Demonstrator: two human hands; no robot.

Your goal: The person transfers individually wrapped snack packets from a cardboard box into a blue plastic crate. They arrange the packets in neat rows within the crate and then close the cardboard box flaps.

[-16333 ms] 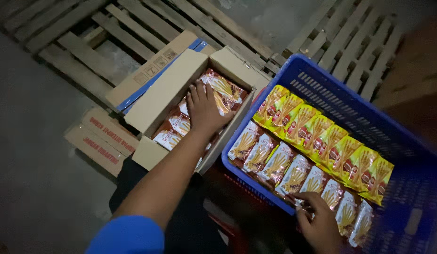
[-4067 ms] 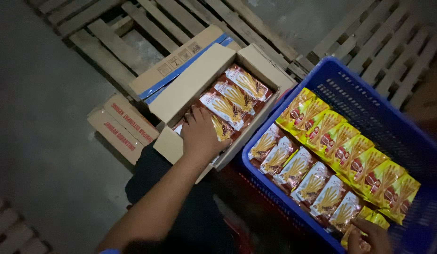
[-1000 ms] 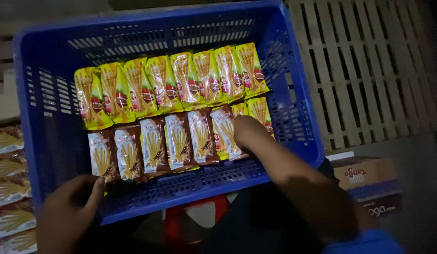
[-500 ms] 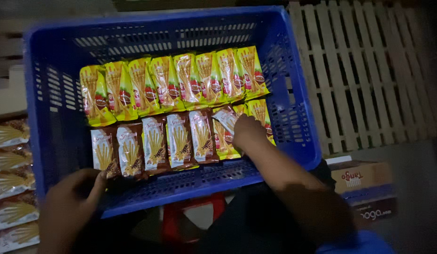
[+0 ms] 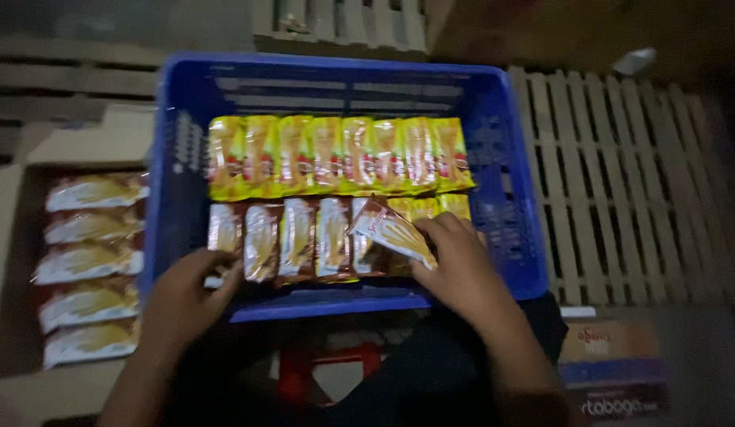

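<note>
Brown snack packet (image 5: 391,231) tilted, clamped in right hand (image 5: 456,261) grip; left hand (image 5: 185,294) closed on blue crate (image 5: 336,299) rim.

Inside the blue crate (image 5: 494,142), toward twelve o'clock, a row of yellow snack packets (image 5: 336,156) stands side by side. Below it runs a row of brown packets (image 5: 292,239), with more yellow ones just beyond at three o'clock. One brown packet (image 5: 391,232) is tilted, pinched by the right hand (image 5: 454,265). At nine o'clock, an open cardboard box (image 5: 7,198) holds brown packets (image 5: 89,265) stacked flat. At five o'clock lies a brown-and-blue printed carton (image 5: 609,364).
</note>
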